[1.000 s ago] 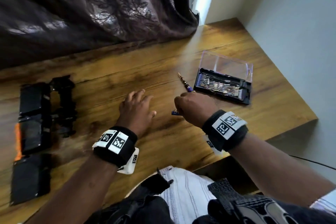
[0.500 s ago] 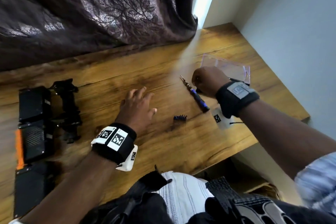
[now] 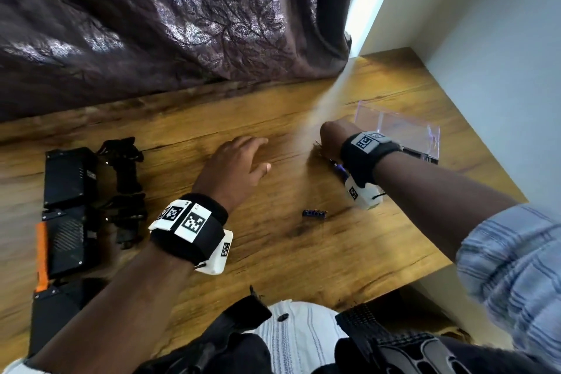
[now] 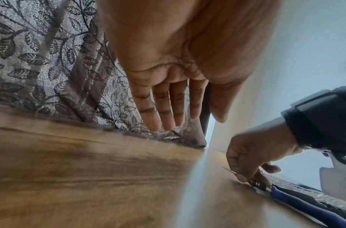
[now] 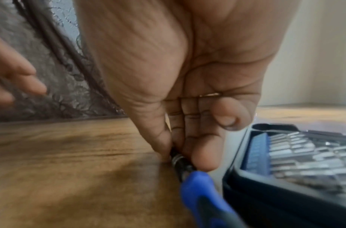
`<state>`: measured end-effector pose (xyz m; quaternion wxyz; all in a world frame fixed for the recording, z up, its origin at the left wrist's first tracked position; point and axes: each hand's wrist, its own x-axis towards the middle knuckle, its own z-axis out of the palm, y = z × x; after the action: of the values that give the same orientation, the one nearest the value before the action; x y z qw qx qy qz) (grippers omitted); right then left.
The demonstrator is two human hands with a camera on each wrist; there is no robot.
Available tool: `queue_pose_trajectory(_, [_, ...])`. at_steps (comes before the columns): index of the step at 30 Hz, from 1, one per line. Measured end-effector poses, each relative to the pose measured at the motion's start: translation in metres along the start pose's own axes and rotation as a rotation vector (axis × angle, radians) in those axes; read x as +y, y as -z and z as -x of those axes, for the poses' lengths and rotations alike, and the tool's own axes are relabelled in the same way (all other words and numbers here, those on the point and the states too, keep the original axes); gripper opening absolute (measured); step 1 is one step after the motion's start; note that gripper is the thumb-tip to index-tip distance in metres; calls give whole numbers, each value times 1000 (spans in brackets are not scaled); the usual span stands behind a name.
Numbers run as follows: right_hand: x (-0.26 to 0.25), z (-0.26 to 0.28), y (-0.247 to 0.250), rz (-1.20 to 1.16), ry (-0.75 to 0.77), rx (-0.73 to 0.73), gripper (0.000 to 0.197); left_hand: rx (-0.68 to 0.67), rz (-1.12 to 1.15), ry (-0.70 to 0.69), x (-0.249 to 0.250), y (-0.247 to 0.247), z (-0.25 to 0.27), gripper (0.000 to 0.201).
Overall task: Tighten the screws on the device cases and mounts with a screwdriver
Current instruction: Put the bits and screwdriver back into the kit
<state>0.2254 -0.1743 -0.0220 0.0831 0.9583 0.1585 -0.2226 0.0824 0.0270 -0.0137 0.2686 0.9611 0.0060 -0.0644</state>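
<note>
Two hands are seen over the desk: the left hand is held flat and relaxed with nothing in it, while the screwdriver, lying just beside the open bit case, is pinched at its metal collar by the fingers of the right hand. A small blue bit holder is left loose nearer the front edge. Farther left, the device cases and mounts are untouched, so tightening is judged not yet begun.
</note>
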Motion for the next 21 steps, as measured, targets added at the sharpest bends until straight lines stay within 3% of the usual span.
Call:
queue_pose_trajectory(4, [8,11,17,-128,45,61,20,27,77,13,4,10,-7,47])
queue_pose_trajectory(8, [20,43,38,-628,165,281,14,136,295,-20,28,20,-19,46])
queue_pose_trajectory(12, [18,70,43,-1028,295,335,10,-7,489,-58,61,15,-35,48])
queue_pose_trajectory(16, [16,80,39,-1248,341,380,15,-25,454,-130,71,6,-45,33])
queue_pose_trajectory(21, [29,97,29,-1436,336,314,19,-5,348,-224,75,3,-36,16])
